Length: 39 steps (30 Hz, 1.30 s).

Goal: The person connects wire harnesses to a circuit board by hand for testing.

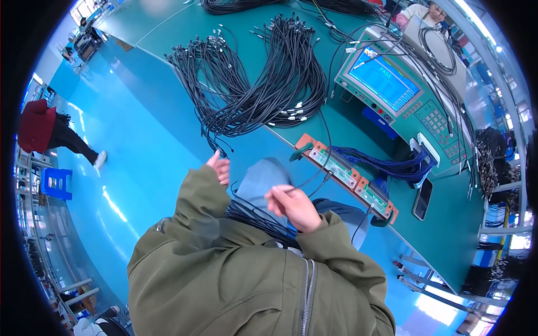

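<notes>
My left hand (219, 168) is raised over the gap at the bench's front edge, thumb up and fingers loosely curled and apart, with nothing visible in it. Just above it hang the loose ends of a large heap of black cables (263, 106) with small white tags. My right hand (295, 208), partly blurred, is closed over my lap, its fingertips on a thin black cable (311, 182) that runs to the test fixture (342, 176). The fixture has green boards on orange blocks. More black cables (260, 221) lie across my lap, partly under my arms.
A tester with a lit blue screen (384, 78) stands on the green bench (448, 224), joined to the fixture by blue wires (375, 159). A phone (423, 199) lies at right. A person in red (39, 129) walks near a blue stool (57, 183); another person (423, 14) sits behind the tester.
</notes>
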Tool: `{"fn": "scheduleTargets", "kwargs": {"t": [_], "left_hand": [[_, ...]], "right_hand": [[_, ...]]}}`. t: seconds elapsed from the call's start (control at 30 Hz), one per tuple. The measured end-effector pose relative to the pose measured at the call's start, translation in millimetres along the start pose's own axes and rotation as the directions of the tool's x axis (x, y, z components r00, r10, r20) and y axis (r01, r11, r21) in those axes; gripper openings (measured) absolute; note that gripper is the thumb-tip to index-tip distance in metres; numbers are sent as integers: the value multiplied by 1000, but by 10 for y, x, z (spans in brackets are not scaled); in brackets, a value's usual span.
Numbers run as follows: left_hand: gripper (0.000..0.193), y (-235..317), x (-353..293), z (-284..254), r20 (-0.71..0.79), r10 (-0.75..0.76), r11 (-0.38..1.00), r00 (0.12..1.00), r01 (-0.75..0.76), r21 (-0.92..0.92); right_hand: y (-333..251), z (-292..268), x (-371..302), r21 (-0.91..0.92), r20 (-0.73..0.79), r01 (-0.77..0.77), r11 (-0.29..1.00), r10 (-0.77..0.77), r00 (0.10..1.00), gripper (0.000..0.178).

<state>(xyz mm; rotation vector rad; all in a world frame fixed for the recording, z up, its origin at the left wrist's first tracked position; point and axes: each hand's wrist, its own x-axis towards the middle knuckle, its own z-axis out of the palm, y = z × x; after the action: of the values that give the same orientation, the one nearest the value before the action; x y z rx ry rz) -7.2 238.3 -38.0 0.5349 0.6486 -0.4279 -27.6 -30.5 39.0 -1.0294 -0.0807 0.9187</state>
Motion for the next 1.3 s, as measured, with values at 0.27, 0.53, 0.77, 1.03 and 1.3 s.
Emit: {"fn": "scheduleTargets", "kwargs": {"t": [0.27,0.53,0.77,1.03,1.3], "left_hand": [[41,134,331,761,158,-2,984,987,30,-175],[44,-657,-452,944,205,558,653,804,-578,490],[39,-742,-406,955,117,350,872,929,-369,321],[45,-804,-198,816,300,59,998,952,-61,-2],[59,-388,-53,1077,107,-58,997,993,63,-45]], "right_hand": [[-191,155,469,312,-110,-144,939,186,976,34],[-684,223,244,135,-271,172,976,-131,954,37],[-1074,160,403,-580,-385,-308,754,79,919,30],[-1299,300,-78,-816,-379,-130,563,-352,856,28],[-1374,656,-858,-328,-243,715,617,-787,567,22]]}}
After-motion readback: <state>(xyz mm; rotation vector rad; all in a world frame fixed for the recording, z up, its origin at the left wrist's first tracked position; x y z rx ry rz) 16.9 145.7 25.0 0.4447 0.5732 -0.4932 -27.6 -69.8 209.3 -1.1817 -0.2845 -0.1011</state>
